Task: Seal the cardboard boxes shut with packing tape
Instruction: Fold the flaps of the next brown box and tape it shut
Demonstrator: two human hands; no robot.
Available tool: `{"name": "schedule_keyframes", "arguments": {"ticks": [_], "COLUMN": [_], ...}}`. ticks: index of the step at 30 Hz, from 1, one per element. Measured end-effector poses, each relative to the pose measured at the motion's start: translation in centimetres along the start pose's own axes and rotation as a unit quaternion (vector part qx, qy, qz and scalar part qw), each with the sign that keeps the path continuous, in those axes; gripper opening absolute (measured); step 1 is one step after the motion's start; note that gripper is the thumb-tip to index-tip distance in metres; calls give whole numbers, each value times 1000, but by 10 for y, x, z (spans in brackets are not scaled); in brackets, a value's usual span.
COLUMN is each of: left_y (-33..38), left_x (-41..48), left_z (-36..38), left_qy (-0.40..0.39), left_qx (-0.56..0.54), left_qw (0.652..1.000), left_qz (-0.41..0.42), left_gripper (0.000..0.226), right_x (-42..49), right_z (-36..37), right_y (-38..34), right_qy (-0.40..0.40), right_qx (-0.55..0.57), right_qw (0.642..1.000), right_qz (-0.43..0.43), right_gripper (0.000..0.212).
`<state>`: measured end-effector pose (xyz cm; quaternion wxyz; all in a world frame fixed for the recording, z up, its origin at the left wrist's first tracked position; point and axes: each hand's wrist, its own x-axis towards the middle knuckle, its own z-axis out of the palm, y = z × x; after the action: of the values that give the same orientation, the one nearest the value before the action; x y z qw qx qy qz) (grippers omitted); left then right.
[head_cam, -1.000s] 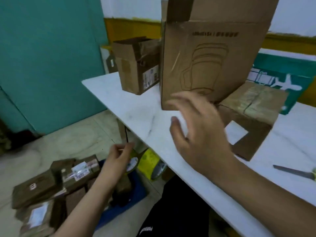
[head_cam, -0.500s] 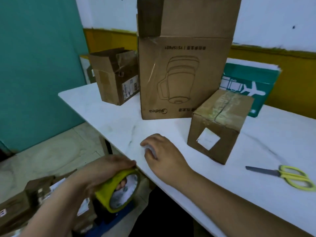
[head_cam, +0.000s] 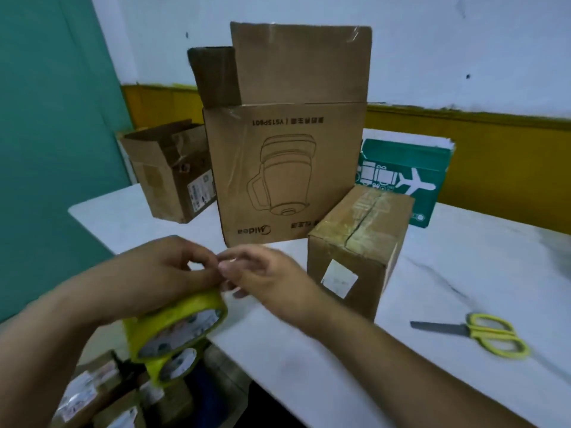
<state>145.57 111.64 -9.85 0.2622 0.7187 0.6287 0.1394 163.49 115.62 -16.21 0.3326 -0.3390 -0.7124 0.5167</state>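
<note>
My left hand (head_cam: 160, 270) grips a yellow-green roll of packing tape (head_cam: 176, 322) at the table's near edge. My right hand (head_cam: 262, 276) meets it at the top of the roll, fingertips pinching at the tape there. A small brown box (head_cam: 358, 248) with closed flaps and a white label stands just right of my hands. Behind stands a tall box (head_cam: 284, 174) with its top flaps raised, printed upside down. At the back left sits an open box (head_cam: 170, 174).
Yellow-handled scissors (head_cam: 485, 333) lie on the white table (head_cam: 463, 273) at the right. A green box with an airplane print (head_cam: 404, 177) leans at the back. A second tape roll (head_cam: 173, 366) and several parcels (head_cam: 89, 393) lie on the floor at lower left.
My left hand has lifted the tape roll from below the table up to its edge. My right hand left the tabletop and came to the roll.
</note>
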Motion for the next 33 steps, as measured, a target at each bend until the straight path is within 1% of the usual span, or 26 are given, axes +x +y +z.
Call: {"name": "schedule_keyframes", "arguments": {"ticks": [1, 3, 5, 6, 7, 9, 12, 15, 16, 17, 19, 21, 23, 25, 28, 33], "left_y": [8, 24, 45, 56, 67, 89, 116, 134, 138, 141, 137, 121, 101, 84, 67, 56], "left_x": [9, 32, 56, 66, 76, 91, 111, 126, 132, 138, 149, 158, 164, 167, 172, 180], "left_z": [-4, -10, -15, -18, -22, -35, -58, -69, -68, -64, -56, -51, -48, -43, -32, -27], "left_qy": [-1, -9, -34, -46, -53, -41, -17, 10, 17, 25, 50, 67, 62, 31, -23, -86], "left_qx": [6, 6, 0, -1, -1, 2, -35, -79, -77, -62, -12, 0, -25, -44, -39, -44], "left_qw": [1000, 999, 995, 992, 988, 981, 967, 956, 954, 952, 951, 951, 955, 960, 964, 966], "left_qz": [14, 48, 95, 118, 144, 188, 251, 283, 290, 299, 305, 303, 289, 275, 262, 241], "left_gripper": [37, 26, 20, 20, 24, 39, 49, 69, 72, 69, 58, 55, 58, 60, 60, 63], "right_x": [-1, -6, -14, -18, -21, -26, -29, -35, -36, -39, -45, -55, -66, -72, -74, -78], "right_z": [-14, -44, -71, -84, -96, -119, -152, -179, -184, -187, -192, -194, -195, -189, -174, -158], "right_y": [-11, -29, -46, -53, -61, -78, -108, -126, -125, -122, -111, -97, -84, -70, -54, -38], "right_qy": [38, 105, 143, 160, 178, 225, 313, 356, 364, 378, 407, 417, 411, 388, 360, 345], "right_qx": [11, 40, 52, 35, 12, -35, -110, -142, -143, -147, -141, -103, -66, -40, -11, 37], "right_qw": [999, 993, 987, 984, 982, 973, 943, 924, 920, 914, 902, 901, 905, 912, 917, 916], "right_qz": [12, 35, 56, 64, 66, 47, 18, 7, 10, 17, 33, 54, 87, 125, 170, 201], "right_gripper": [22, 12, 9, 8, 8, 11, 15, 17, 18, 18, 19, 17, 14, 13, 13, 15]}}
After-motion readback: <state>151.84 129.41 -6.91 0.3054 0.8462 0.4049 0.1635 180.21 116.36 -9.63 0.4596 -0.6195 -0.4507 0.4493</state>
